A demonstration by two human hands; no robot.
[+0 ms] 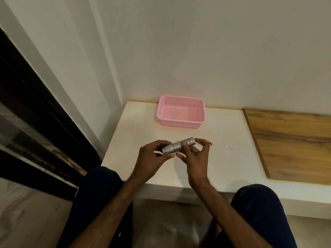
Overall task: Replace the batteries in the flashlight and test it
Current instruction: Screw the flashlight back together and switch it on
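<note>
Flashlight (179, 146) first: I see it held in both my hands, up a little over the white surface (136, 122); my left hand (152, 158) has its fingers (163, 143) closed around the fat end, and my right hand (195, 158) has its fingers (184, 144) closed on the thin silver body, with one fingertip at the far tip; it looks shut, with a thin line where the two parts meet; I think I am just about to twist it open, or I am twisting it shut, and I cannot tell which; a small orange thing (208, 141) lies on the surface just behind my right hand, maybe a battery; farther back sits a pink basket (180, 125), with nothing in it that I can see; no light shows, so the test is not done.
</note>
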